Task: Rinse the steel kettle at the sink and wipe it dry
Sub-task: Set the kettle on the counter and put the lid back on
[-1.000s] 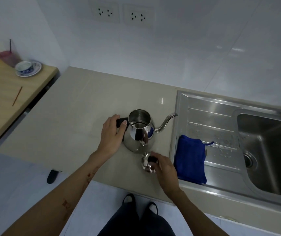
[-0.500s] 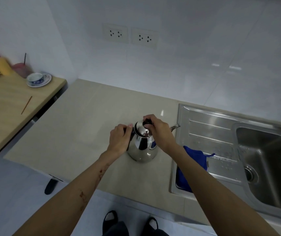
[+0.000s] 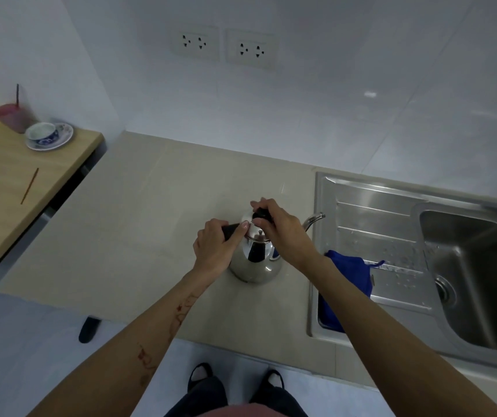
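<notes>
The steel kettle [image 3: 254, 263] stands upright on the beige counter [image 3: 138, 236], its thin spout [image 3: 313, 220] pointing right toward the sink. My left hand [image 3: 215, 249] grips the kettle's black handle at its left side. My right hand [image 3: 280, 225] pinches the black knob of the lid [image 3: 253, 228], which rests on the kettle's mouth. A blue cloth [image 3: 349, 275] lies on the steel drainboard [image 3: 370, 218] just right of the kettle, partly hidden behind my right forearm.
The sink basin [image 3: 476, 278] with its drain lies at the far right. A wooden table [image 3: 6, 176] at the left carries a cup on a saucer [image 3: 49, 135], a pink cup and a thin stick. Two wall sockets [image 3: 226, 48] sit above the counter.
My right hand picked the lid up from the counter in front of the kettle and set it on the kettle's mouth. My left hand kept hold of the handle.
</notes>
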Available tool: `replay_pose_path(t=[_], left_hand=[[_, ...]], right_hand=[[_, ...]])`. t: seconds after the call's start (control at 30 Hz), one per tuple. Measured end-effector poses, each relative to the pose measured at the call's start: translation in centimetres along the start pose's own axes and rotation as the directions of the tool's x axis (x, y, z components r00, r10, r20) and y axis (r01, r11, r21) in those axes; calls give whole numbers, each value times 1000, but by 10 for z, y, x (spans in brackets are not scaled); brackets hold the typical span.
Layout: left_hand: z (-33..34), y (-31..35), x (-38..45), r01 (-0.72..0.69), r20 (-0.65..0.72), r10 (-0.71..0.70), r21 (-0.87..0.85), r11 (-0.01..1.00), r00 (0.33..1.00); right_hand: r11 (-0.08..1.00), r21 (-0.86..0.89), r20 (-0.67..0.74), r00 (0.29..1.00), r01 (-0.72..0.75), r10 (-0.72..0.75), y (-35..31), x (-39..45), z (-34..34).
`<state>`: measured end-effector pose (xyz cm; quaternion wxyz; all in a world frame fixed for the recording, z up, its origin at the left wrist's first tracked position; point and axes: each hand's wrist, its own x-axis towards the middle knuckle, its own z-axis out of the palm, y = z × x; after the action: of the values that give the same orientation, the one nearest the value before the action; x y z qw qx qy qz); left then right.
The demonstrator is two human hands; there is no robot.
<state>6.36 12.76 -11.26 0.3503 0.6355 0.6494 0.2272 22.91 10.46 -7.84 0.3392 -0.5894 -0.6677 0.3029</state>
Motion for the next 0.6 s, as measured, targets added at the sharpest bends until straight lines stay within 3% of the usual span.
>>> replay_pose_path(t=[0.1,0.27,0.6], left_hand=[[1,0,1,15,-15,-15,-23,1000,1000],[4,-2,1,17,-39,-18,-23,1000,999],[-2,-3,-6,8,7,-8,34,999,1000]], right_hand=[[991,136,-107,994,-14,29,3,-2,17],[995,102,-234,972,19,5,14,-1,37],[1000,-3,-50,999,0,-1,15,0,23]])
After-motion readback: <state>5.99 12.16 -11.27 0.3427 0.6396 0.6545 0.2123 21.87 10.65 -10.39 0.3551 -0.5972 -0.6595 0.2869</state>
